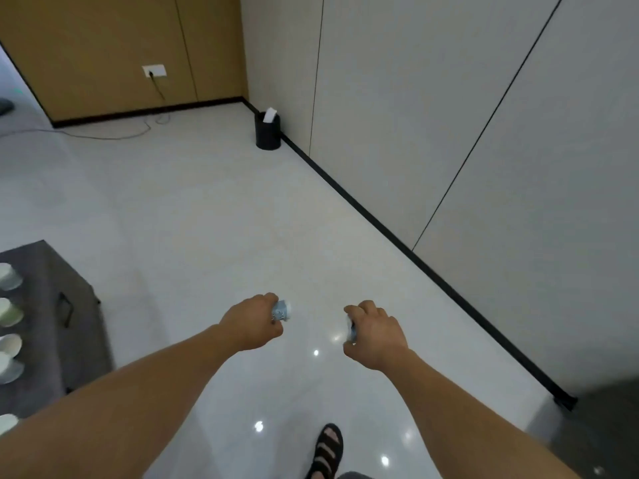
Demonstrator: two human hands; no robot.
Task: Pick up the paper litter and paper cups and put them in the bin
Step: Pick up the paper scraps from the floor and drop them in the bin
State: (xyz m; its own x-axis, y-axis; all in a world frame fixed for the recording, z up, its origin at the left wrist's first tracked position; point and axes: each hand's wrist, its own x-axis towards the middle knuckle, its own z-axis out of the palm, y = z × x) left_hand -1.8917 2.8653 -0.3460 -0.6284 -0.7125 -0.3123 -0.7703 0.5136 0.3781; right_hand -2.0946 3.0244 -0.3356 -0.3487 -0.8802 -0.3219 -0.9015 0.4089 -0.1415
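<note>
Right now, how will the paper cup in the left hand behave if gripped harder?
Probably crushes: the left hand wraps the paper cup, which looks thin-walled. Likely light: fingers alone hold it. Round, so it may roll if dropped on the glossy floor.

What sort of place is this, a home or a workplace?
Likely an office or meeting room: plain grey wall panels, a glossy pale floor, and a small black round waste bin standing against the wall near the corner.

Ahead of you a wall socket [154, 70] sat in brown panelling [103, 39], its cable [114, 135] trailing over the pale floor [207, 202].
</note>
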